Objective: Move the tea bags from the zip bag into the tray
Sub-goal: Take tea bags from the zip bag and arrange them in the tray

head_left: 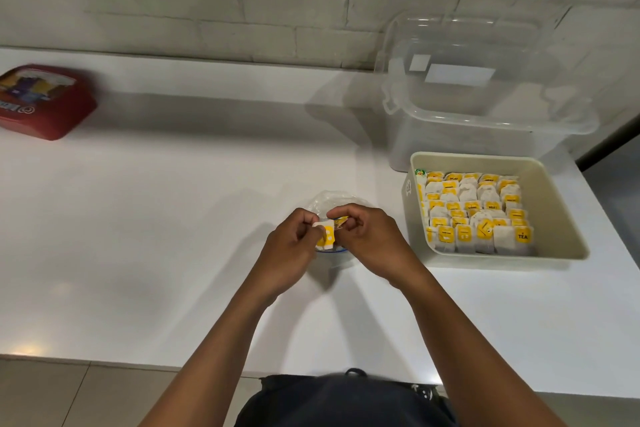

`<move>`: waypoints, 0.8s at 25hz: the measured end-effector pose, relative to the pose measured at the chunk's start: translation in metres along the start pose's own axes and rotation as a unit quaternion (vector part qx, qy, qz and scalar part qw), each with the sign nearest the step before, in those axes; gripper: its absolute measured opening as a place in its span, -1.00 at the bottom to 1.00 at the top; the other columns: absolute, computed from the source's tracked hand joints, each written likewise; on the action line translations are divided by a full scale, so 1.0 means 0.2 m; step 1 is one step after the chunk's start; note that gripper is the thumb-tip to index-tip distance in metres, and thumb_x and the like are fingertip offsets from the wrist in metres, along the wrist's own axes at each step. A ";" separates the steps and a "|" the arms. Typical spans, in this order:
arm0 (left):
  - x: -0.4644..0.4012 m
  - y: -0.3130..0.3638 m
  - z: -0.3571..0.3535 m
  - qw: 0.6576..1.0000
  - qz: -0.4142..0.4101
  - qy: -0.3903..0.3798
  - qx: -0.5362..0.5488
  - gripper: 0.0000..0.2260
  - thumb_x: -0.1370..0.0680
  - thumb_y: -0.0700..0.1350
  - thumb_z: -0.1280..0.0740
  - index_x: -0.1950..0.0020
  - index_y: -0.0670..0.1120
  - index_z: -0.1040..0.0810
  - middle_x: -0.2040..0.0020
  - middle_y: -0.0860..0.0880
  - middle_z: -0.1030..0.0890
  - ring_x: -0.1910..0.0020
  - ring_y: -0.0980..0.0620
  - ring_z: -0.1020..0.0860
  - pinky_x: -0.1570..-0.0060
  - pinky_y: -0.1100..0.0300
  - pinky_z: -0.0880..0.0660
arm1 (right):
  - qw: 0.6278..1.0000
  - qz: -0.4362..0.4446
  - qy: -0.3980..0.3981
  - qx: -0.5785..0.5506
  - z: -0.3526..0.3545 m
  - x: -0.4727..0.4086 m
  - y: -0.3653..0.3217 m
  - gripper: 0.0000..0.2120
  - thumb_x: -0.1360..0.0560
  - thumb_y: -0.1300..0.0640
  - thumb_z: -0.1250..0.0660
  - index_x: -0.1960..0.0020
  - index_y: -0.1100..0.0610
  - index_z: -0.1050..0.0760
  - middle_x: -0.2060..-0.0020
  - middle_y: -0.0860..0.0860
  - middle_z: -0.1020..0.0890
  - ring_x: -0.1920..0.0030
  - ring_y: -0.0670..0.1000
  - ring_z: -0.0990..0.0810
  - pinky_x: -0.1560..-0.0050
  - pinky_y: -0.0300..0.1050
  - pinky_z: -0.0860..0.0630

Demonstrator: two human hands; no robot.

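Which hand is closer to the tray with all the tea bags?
The right hand. It is just left of the tray, with bare counter between them. The left hand is farther left, beyond the right.

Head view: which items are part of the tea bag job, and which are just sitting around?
In the job:
- zip bag, under the hands
- tea bags, held by left hand and right hand
- tray, nearly full of tea bags

Lying about:
- clear lidded bin behind the tray
- red box, far left

Both hands (pixel 332 236) on tea bags (pixel 326 236).
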State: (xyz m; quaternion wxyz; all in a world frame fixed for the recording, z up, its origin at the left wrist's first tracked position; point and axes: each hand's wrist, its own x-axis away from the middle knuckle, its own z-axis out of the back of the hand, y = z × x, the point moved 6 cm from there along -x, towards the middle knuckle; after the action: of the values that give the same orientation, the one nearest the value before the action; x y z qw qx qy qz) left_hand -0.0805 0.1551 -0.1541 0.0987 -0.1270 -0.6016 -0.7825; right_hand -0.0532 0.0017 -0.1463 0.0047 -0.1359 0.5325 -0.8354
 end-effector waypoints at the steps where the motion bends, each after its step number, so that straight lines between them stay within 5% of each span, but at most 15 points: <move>1: 0.00 -0.01 0.00 1.000 0.007 0.005 0.011 -0.94 -0.57 -0.01 -0.24 0.07 0.09 -0.50 0.09 0.02 -0.66 0.16 0.01 -0.65 -0.12 -0.12 -0.55 | 1.000 0.002 0.006 0.007 0.01 0.00 0.00 -0.76 -0.46 0.26 -0.39 -0.04 -0.02 -0.65 0.32 -0.09 -0.61 0.31 -0.14 -0.55 0.22 -0.37 -0.47; 7: -0.01 -0.04 0.01 0.989 0.032 0.001 0.148 -0.93 -0.65 -0.19 -0.16 -0.04 -0.16 -0.41 0.03 -0.10 -0.71 -0.04 -0.10 -0.67 -0.11 -0.05 -0.58 | 0.999 0.010 0.012 -0.046 0.02 0.00 0.02 -0.85 -0.43 0.23 -0.41 0.13 -0.01 -0.66 0.24 -0.04 -0.70 0.16 0.00 -0.67 -0.04 0.04 -0.63; 13: -0.02 -0.02 0.04 0.988 0.018 0.013 0.151 -0.94 -0.65 -0.19 -0.18 -0.02 -0.12 -0.44 0.02 -0.06 -0.72 -0.02 -0.10 -0.67 -0.07 -0.02 -0.59 | 0.984 -0.026 0.026 -0.175 0.06 0.00 0.01 -0.88 -0.50 0.27 -0.39 0.12 0.10 -0.66 0.27 -0.02 -0.64 0.23 -0.01 -0.58 0.13 -0.04 -0.63; 20: -0.01 0.08 0.05 0.988 -0.019 0.017 0.150 -0.84 -0.61 -0.20 -0.31 -0.14 0.01 -0.53 0.21 -0.05 -0.65 0.21 0.03 -0.61 0.20 0.08 -0.45 | 0.983 -0.026 0.041 -0.175 0.14 0.03 -0.05 -0.92 -0.52 0.22 -0.40 0.12 0.09 -0.64 0.37 -0.03 -0.57 0.40 -0.01 -0.43 0.41 -0.12 -0.40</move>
State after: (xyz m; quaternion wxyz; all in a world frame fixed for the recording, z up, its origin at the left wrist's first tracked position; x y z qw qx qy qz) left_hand -0.0730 0.1601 -0.1368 0.1119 -0.0855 -0.7130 -0.6869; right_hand -0.0505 -0.0196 -0.1261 -0.0623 -0.1143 0.6664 -0.7341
